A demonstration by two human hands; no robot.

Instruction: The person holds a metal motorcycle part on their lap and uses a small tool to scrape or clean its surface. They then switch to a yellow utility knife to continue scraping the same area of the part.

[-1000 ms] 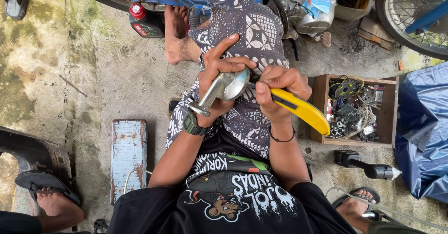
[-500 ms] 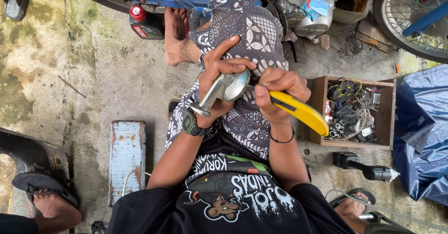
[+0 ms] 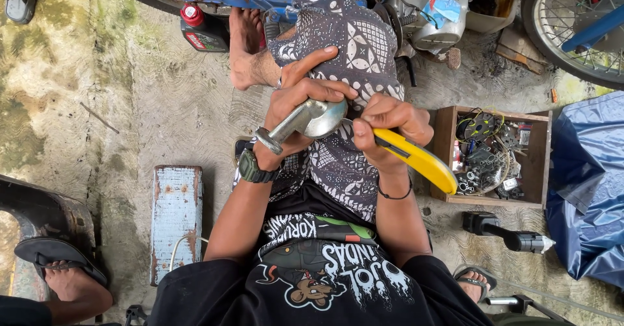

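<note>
On the rough, stained concrete floor [image 3: 130, 105], a person sits with patterned cloth over the lap, and things spread around from left to right. At the far left edge a foot in a dark flat sandal [image 3: 58, 261] rests beside a curved black metal panel. Next comes a narrow rectangular slab of pale blue, rust-flecked metal [image 3: 175, 219], lying flat near the person's left elbow. Further up, against a blue motorcycle frame, stands a small black bottle with a red cap [image 3: 200, 30].

Over the lap, the left hand [image 3: 299, 108], with a dark chunky watch at the wrist, has its grip wrapped around a shiny cast-metal part [image 3: 305, 121]: a rounded, polished dome with a stubby cylindrical stem that points down to the left. The forefinger sticks out straight above it. Just to the right, the right hand [image 3: 390, 128] has its grip closed on a yellow plastic utility knife [image 3: 416, 160], whose tip meets the edge of the dome while the long handle slants down to the right.

Beyond the knife, an open wooden box [image 3: 445, 150] holds a tangle of wires and small metal bits. Below it lies a black cylindrical tool [image 3: 504, 235] with a pale tip. At the right edge, crumpled blue tarpaulin [image 3: 588, 189] bunches up.
</note>
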